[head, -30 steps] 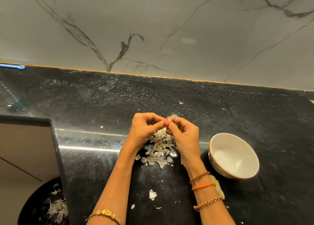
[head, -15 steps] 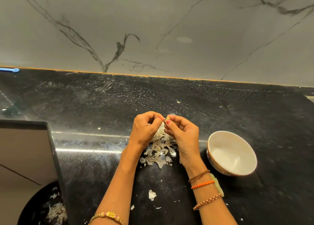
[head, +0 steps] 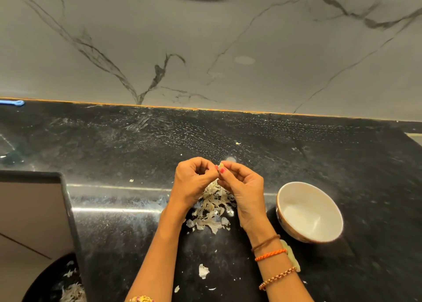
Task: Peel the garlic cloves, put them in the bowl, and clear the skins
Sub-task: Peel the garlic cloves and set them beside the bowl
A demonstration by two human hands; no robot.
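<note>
Hands met over the black bench (head: 342,164), fingertips close together. The left hand (head: 194,183) had its fingers curled in, and its thumb and first finger pinched at the small pale garlic clove (head: 220,166). The right hand (head: 242,187) gripped the same clove between its thumb and curled fingers (the nails were painted pink). The clove sat up in the air between the two hands, above the bench, and it was too small to tell how much skin was on it.

Right under the hands lay a pile of dry garlic skins (head: 211,208), light and papery, spread on the bench. A few loose skin bits (head: 203,271) lay nearer to the person, between the two arms. Tiny flecks were dotted farther out past the hands too.

The white bowl (head: 285,210) stood on the bench just to the right of the right hand, near the wrist. I could not tell if any cloves were inside it. The right wrist wore three bracelets (head: 270,255), and a pale thing peeked out from behind that arm, too hidden to name.

Down to the left of the left arm was a dark round bin (head: 45,279) with more skins in it, below the bench edge. Behind the hands rose a grey marble wall (head: 205,39) with dark lines.
</note>
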